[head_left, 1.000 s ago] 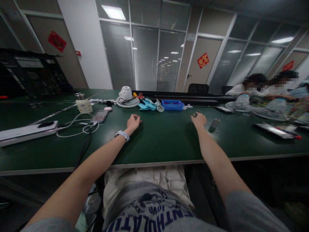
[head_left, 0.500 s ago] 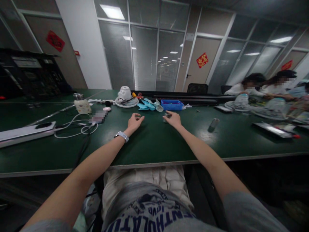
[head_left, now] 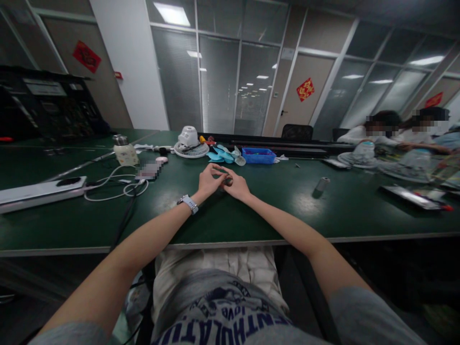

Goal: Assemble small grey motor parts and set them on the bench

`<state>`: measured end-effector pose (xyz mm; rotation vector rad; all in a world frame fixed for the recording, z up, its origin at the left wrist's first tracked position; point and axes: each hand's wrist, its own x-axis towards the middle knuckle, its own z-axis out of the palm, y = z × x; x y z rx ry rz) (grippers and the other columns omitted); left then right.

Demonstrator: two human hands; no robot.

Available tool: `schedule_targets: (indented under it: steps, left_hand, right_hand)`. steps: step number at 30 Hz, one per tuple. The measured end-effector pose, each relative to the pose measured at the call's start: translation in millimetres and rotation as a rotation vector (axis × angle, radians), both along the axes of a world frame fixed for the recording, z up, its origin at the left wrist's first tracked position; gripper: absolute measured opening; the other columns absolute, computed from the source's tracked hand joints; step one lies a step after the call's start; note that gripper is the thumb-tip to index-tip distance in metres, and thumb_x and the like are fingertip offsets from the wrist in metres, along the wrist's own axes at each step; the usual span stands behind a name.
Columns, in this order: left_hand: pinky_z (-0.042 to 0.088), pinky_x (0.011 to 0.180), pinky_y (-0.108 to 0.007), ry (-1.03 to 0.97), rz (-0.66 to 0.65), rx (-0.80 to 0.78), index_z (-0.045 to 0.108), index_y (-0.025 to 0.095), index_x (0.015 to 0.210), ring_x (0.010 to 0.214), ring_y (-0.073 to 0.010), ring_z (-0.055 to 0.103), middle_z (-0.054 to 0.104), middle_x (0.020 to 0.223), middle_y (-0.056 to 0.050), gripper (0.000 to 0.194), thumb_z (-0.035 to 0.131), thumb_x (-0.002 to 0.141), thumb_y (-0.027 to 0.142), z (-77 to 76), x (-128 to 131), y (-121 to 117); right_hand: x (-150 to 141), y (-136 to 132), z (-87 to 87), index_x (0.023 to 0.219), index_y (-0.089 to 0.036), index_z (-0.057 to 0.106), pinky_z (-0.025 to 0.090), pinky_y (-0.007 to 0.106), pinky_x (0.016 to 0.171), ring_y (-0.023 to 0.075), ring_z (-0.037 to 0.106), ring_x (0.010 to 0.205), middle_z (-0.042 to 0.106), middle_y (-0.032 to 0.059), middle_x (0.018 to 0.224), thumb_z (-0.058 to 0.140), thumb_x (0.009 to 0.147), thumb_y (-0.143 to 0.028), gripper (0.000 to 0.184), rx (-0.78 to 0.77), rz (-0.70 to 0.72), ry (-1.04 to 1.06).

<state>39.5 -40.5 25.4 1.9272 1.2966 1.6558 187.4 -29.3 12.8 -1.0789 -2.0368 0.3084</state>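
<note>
Small metal part point(head_left: 228, 180): between the two hands, near the middle of the table point(head_left: 280, 211); contact with the tabletop hidden. Right hand point(head_left: 237, 187) has brought it in from the right over the last second, fingers curled closed on it. Left hand point(head_left: 209, 183), half curled, now meets the right; its own grip unclear. Handling thus looks two-handed. Grey cylinder point(head_left: 322, 184) unmoved, apart at right. Beyond: blue blades point(head_left: 220, 154), blue basket point(head_left: 259, 158).

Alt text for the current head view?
A person's left hand and right hand meet around a small, partly hidden object over a green table. Beyond are a fan part, light-blue blades and a blue basket; to the right, a grey cylinder.
</note>
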Motion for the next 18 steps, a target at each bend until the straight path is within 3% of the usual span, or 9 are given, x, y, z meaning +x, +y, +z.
schedule_targets:
  steps: [5,9,12,15,18]
  left_hand:
    - [0.051,0.084,-0.03,-0.066,0.086,0.045,0.055,0.02,0.098,0.089,-0.0199,0.072,0.076,0.085,-0.005,0.033,0.073,0.075,0.036,-2.2,-13,15]
    - [0.051,0.084,-0.033,0.03,0.084,-0.199,0.056,0.02,0.103,0.091,-0.0221,0.072,0.077,0.087,-0.006,0.04,0.076,0.072,0.035,-14.6,-28,28]
    - [0.05,0.084,-0.035,0.152,0.043,-0.371,0.057,0.02,0.103,0.092,-0.024,0.072,0.078,0.089,-0.007,0.04,0.077,0.071,0.033,-22.8,-33,32]
    - [0.049,0.089,-0.035,0.241,0.005,-0.351,0.059,0.021,0.103,0.096,-0.0237,0.071,0.078,0.09,-0.006,0.038,0.076,0.071,0.033,-25.5,-31,33]
    - [0.048,0.091,-0.034,0.276,-0.021,-0.343,0.059,0.022,0.104,0.099,-0.0229,0.07,0.078,0.091,-0.005,0.038,0.076,0.072,0.034,-24.7,-30,31]
  right_hand:
    - [0,0,-1.3,0.15,-0.031,0.03,0.054,0.034,0.08,0.0194,0.07,0.08,0.073,0.0002,0.099,0.073,0.078,-0.035,0.084,0.014,-0.044,0.021]
    - [21,12,9.5,0.149,-0.03,0.029,0.053,0.037,0.082,0.0222,0.069,0.085,0.073,0.0014,0.101,0.071,0.079,-0.041,0.083,0.051,-0.234,0.019]
    - [60,25,25.0,0.148,-0.028,0.031,0.051,0.039,0.085,0.0256,0.068,0.093,0.072,0.005,0.105,0.067,0.083,-0.043,0.076,0.098,-0.486,-0.007]
    - [113,35,36.0,0.146,-0.025,0.034,0.048,0.041,0.087,0.0285,0.066,0.099,0.07,0.0097,0.109,0.064,0.085,-0.04,0.069,0.1,-0.784,-0.067]
    - [163,37,35.7,0.142,-0.022,0.037,0.048,0.04,0.086,0.0291,0.065,0.1,0.068,0.0138,0.11,0.063,0.087,-0.036,0.063,0.014,-1.024,-0.094]
